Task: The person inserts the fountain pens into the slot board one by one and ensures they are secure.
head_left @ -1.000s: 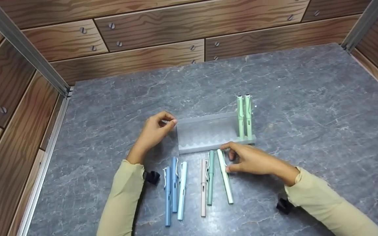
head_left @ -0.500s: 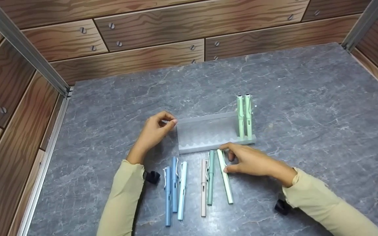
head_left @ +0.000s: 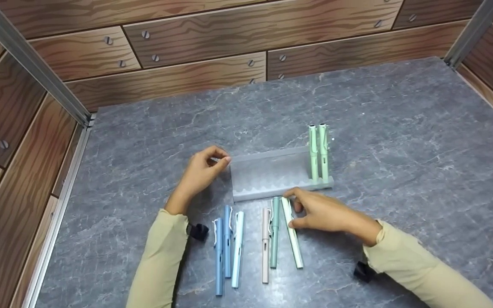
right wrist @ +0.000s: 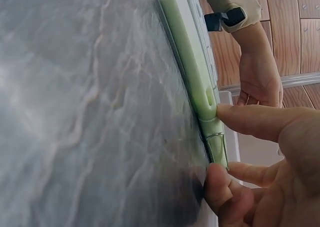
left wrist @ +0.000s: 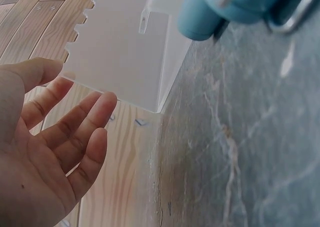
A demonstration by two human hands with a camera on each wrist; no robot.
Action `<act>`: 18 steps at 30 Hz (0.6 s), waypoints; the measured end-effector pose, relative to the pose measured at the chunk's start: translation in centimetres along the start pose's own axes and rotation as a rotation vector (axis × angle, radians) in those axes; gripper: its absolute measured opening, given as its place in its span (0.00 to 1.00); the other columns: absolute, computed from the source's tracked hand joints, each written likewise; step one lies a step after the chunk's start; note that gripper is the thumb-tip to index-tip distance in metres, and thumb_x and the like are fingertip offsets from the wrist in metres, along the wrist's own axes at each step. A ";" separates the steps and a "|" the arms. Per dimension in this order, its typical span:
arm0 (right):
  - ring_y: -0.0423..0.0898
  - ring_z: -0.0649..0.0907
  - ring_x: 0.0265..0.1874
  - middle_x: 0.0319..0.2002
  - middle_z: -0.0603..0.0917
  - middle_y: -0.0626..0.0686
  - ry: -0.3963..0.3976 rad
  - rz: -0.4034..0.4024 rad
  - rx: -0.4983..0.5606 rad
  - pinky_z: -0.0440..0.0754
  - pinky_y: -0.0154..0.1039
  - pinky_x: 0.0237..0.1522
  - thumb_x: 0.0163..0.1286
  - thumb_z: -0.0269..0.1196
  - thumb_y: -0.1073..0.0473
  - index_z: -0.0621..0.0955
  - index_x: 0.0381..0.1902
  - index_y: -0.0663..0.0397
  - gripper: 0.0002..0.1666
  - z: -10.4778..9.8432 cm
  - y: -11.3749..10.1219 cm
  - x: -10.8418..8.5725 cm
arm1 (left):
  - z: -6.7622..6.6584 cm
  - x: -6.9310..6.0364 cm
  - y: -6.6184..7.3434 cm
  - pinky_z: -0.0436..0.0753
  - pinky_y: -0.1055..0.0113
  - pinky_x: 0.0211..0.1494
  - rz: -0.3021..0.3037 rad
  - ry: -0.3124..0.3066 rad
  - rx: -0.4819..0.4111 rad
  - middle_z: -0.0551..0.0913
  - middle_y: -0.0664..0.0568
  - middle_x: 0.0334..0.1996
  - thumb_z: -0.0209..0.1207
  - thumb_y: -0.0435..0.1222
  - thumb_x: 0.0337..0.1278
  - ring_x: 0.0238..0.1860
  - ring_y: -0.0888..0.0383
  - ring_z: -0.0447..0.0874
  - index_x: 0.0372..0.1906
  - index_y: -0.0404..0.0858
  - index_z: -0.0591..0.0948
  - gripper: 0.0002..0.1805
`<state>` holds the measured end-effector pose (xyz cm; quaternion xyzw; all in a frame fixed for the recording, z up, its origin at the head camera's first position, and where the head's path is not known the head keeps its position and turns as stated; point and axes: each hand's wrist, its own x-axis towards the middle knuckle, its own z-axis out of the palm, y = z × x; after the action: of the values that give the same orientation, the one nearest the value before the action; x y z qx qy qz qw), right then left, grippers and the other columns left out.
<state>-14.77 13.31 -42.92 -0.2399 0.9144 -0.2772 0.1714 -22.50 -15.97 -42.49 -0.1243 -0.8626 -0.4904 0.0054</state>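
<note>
A translucent pen stand (head_left: 272,171) with a notched edge stands mid-table. My left hand (head_left: 206,169) pinches its upper left corner; in the left wrist view the thumb (left wrist: 42,69) lies on one side of the panel, the index finger on the other. Close to the stand's front right, my right hand (head_left: 325,209) holds a pale green pen (head_left: 292,233) lying on the table. In the right wrist view the thumb touches the pen's (right wrist: 192,62) barrel, while fingertips are at its clip end. Two light green pens (head_left: 319,154) stand leaning in the stand's right end.
Left of the held pen lie a dark green pen (head_left: 274,233) and a beige pen (head_left: 265,246). Farther left are a light blue pen (head_left: 238,250) and two darker blue pens (head_left: 218,256). Wood-patterned walls (head_left: 195,42) bound the grey marbled table (head_left: 400,149).
My right hand has shifted slightly left and toward me, and the pale green pen has moved a little with it. The left hand and the stand have stayed in place.
</note>
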 end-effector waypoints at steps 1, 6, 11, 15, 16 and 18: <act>0.39 0.73 0.27 0.35 0.79 0.47 -0.003 0.005 0.005 0.72 0.34 0.31 0.55 0.71 0.50 0.71 0.61 0.57 0.38 0.0 -0.1 0.0 | 0.0 0.0 0.0 0.75 0.71 0.32 0.000 0.000 -0.001 0.86 0.45 0.37 0.61 0.37 0.62 0.29 0.60 0.82 0.39 0.35 0.83 0.08; 0.40 0.73 0.28 0.35 0.78 0.48 -0.005 0.010 0.024 0.73 0.35 0.33 0.55 0.71 0.51 0.71 0.62 0.57 0.39 0.2 -0.4 0.2 | 0.0 0.0 0.1 0.75 0.71 0.32 0.000 -0.001 -0.004 0.86 0.45 0.38 0.61 0.38 0.62 0.29 0.60 0.82 0.39 0.35 0.83 0.09; 0.40 0.73 0.28 0.36 0.78 0.48 0.001 0.015 0.029 0.73 0.35 0.32 0.54 0.72 0.52 0.70 0.63 0.58 0.40 0.5 -0.7 0.3 | 0.0 0.0 0.1 0.76 0.71 0.32 -0.002 -0.005 -0.010 0.86 0.44 0.39 0.61 0.37 0.62 0.32 0.53 0.85 0.40 0.36 0.83 0.08; 0.40 0.73 0.28 0.38 0.78 0.48 -0.008 0.035 0.041 0.73 0.34 0.31 0.54 0.72 0.51 0.69 0.64 0.58 0.42 0.7 -0.8 0.4 | 0.0 0.0 0.1 0.76 0.71 0.32 -0.006 -0.004 -0.006 0.86 0.44 0.39 0.61 0.38 0.62 0.33 0.50 0.86 0.40 0.36 0.83 0.09; 0.40 0.73 0.28 0.38 0.78 0.48 -0.008 0.037 0.043 0.73 0.34 0.30 0.54 0.72 0.52 0.69 0.65 0.57 0.43 0.8 -0.9 0.4 | 0.0 0.0 0.0 0.76 0.71 0.32 -0.005 -0.002 -0.005 0.86 0.44 0.39 0.61 0.38 0.62 0.33 0.50 0.86 0.40 0.36 0.83 0.09; 0.40 0.73 0.27 0.38 0.79 0.48 -0.008 0.034 0.047 0.73 0.34 0.30 0.54 0.72 0.52 0.68 0.65 0.57 0.43 0.9 -0.9 0.4 | 0.0 0.0 0.1 0.76 0.71 0.32 -0.004 -0.003 -0.004 0.86 0.44 0.39 0.61 0.38 0.62 0.33 0.50 0.86 0.40 0.36 0.83 0.09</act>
<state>-14.43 12.02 -43.12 -0.2214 0.9110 -0.2946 0.1854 -22.45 -15.91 -42.46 -0.1231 -0.8617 -0.4922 0.0029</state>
